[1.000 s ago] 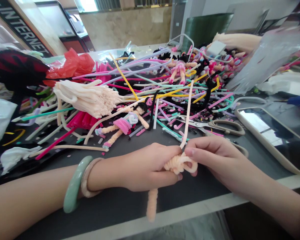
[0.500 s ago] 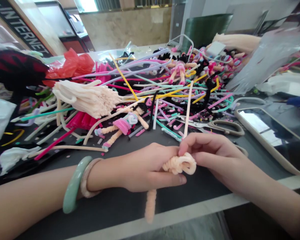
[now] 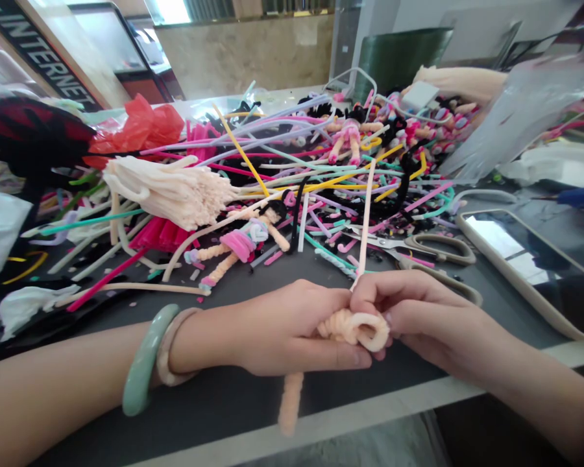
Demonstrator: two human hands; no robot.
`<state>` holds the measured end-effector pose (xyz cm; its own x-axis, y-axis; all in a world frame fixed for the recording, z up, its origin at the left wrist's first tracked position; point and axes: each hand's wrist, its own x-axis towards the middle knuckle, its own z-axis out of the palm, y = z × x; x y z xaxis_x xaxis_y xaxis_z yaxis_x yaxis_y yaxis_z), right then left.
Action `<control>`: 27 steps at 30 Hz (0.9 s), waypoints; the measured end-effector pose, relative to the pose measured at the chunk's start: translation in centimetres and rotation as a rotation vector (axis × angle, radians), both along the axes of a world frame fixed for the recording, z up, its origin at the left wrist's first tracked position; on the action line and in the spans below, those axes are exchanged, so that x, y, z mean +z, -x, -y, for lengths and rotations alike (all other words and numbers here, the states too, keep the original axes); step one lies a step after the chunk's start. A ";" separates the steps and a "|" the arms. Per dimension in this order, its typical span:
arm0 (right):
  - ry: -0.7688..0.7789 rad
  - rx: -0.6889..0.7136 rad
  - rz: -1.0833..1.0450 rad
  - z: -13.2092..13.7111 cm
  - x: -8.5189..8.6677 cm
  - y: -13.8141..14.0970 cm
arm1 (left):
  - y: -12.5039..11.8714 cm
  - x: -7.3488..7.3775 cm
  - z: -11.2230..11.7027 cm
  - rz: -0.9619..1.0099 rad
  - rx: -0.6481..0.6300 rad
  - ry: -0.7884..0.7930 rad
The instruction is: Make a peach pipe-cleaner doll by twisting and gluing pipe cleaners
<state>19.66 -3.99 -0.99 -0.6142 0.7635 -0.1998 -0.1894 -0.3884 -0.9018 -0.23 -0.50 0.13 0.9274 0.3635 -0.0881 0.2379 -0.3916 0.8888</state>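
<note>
My left hand [image 3: 292,331] and my right hand [image 3: 418,318] meet over the dark table top [image 3: 224,415], both gripping a coiled peach chenille pipe-cleaner piece [image 3: 355,327]. A thick peach tail [image 3: 291,402] hangs below my left fist, past the table's front edge. A thin peach stem [image 3: 366,220] rises from between my fingers, and its lower end is hidden by my right fingers. A pale green bangle [image 3: 143,360] and a peach chenille bangle [image 3: 172,344] sit on my left wrist.
A heap of colourful pipe cleaners [image 3: 292,168] fills the table behind my hands. In it lie a pipe-cleaner doll [image 3: 241,243], a peach bundle [image 3: 168,191] and a red plastic bag [image 3: 146,126]. Scissors [image 3: 438,250] and a phone [image 3: 520,266] lie to the right.
My right fingers have moved down and around the coil, whose loop now faces more to the right. The thin stem stands more upright, and the hanging tail has shifted slightly left.
</note>
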 end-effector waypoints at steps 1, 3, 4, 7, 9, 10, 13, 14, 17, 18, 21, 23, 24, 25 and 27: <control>0.036 0.018 -0.004 -0.1 0.0 0.0 | 0.0 0.0 0.0 0.003 -0.010 -0.001; 0.082 0.044 -0.019 -0.3 0.0 0.0 | -0.1 0.0 0.0 0.007 -0.028 -0.004; 0.088 0.048 -0.028 -0.3 0.0 0.0 | -0.1 0.0 0.0 0.011 -0.034 -0.003; 0.066 0.050 -0.038 -0.4 -0.1 -0.1 | -0.1 -0.1 -0.1 0.026 -0.043 0.003; 0.058 0.050 -0.034 -0.4 -0.2 -0.1 | -0.1 -0.1 -0.1 0.032 -0.043 -0.004; 0.060 0.050 -0.035 -0.4 -0.3 -0.1 | -0.1 -0.1 -0.1 0.031 -0.042 -0.009; 0.058 0.062 -0.051 -0.4 -0.5 -0.2 | 0.0 -0.1 -0.1 0.014 -0.043 -0.030; 0.052 0.069 -0.057 -0.4 -0.5 -0.2 | 0.0 -0.1 0.0 0.006 -0.044 -0.038; 0.035 0.081 -0.065 -0.5 -0.7 -0.3 | 0.0 -0.1 0.0 -0.005 -0.038 -0.052; 0.029 0.081 -0.065 -0.5 -0.8 -0.4 | 0.0 -0.1 0.0 -0.006 -0.036 -0.052; 0.002 0.092 -0.069 -0.5 -1.0 -0.5 | 0.0 -0.2 0.0 -0.006 -0.025 -0.046; -0.008 0.113 -0.069 -0.4 -1.1 -0.6 | 0.0 -0.2 0.0 0.008 -0.015 -0.037; -0.007 0.122 -0.065 -0.3 -1.1 -0.5 | 0.1 -0.2 0.0 0.017 -0.004 -0.031; -0.002 0.127 -0.057 -0.2 -1.0 -0.5 | 0.1 -0.3 0.0 0.022 0.011 -0.024; 0.001 0.122 -0.035 -0.1 -0.8 -0.4 | 0.1 -0.3 0.0 0.016 0.037 -0.007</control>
